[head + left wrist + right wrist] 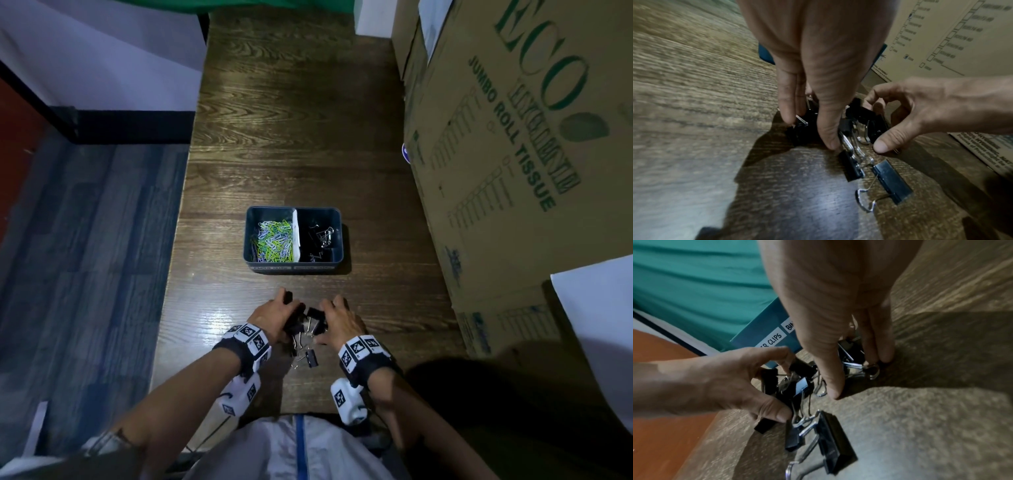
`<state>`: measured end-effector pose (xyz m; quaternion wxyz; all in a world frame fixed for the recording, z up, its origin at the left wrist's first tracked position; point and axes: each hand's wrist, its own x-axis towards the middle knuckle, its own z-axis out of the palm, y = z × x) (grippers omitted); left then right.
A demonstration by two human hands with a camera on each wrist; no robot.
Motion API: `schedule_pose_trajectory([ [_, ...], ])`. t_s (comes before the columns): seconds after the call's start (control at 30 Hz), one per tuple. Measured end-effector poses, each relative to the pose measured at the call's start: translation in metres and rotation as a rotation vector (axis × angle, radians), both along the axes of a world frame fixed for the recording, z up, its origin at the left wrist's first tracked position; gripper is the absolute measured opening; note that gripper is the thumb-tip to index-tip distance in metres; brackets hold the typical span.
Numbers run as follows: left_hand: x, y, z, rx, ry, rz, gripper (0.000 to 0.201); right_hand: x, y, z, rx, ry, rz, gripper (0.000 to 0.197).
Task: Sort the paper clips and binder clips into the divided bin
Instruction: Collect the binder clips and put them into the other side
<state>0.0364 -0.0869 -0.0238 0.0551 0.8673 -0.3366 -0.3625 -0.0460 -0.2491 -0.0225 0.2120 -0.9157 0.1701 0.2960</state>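
A blue-grey divided bin (255, 236) sits mid-table, with coloured paper clips (272, 238) in its left compartment and black binder clips (317, 236) in its right. Near the front edge lies a pile of black binder clips (310, 323). My left hand (284, 318) grips the pile's left side, thumb and fingers curled around clips (803, 129). On the right side, my right hand (329, 322) pinches other clips (853, 356) between thumb and fingers. One larger binder clip (890, 183) lies loose on the table, nearer to me than both hands.
Large cardboard boxes (513, 154) stand along the table's right side, close to the bin. The dark wooden table (291, 120) stretches beyond the bin. Its left edge drops to blue carpet (85, 240). The bin's front carries white labels (772, 340).
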Motion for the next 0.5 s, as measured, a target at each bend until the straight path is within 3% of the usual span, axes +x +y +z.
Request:
schedule_pose_trajectory([
  [0.2,0.002,0.005,0.005,-0.078,-0.037,0.045,0.041,0.004,-0.003,0.006,0.027,0.002,-0.058,0.075],
  [0.5,0.004,0.012,0.002,-0.143,-0.080,0.132,0.015,-0.002,-0.008,0.025,0.099,-0.080,-0.236,0.051],
])
